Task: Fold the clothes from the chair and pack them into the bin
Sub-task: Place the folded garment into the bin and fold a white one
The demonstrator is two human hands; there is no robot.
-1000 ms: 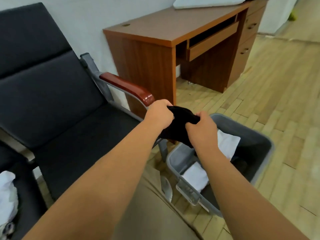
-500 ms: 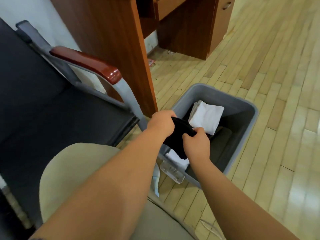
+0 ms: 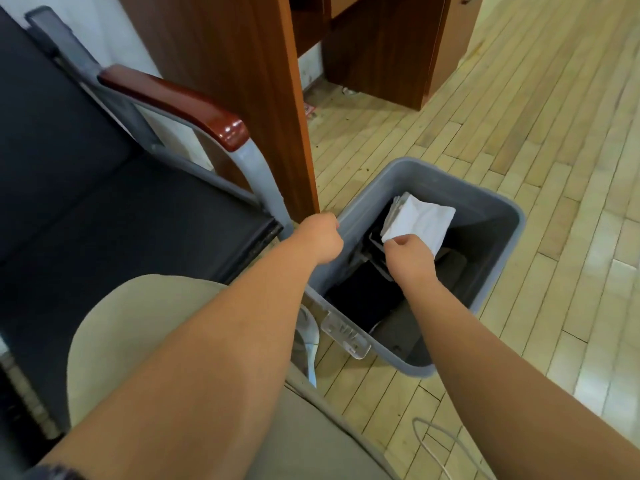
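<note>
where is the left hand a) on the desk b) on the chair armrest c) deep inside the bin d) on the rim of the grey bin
d, the left hand curls over the rim of the grey bin, while the right hand reaches inside at the white cloth.

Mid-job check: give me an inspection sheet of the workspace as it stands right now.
Surface: wooden floor; grey bin stands on it beside the chair.
Job's things: white folded cloth and black garment inside the bin.
Clutter: small scrap on the floor under the desk.
Hands: left hand curled at the bin's rim, grip hidden; right hand pinches the white cloth's edge.
Cables: pale cable on the floor, near right.
Surroundings: desk stands behind the bin.
</note>
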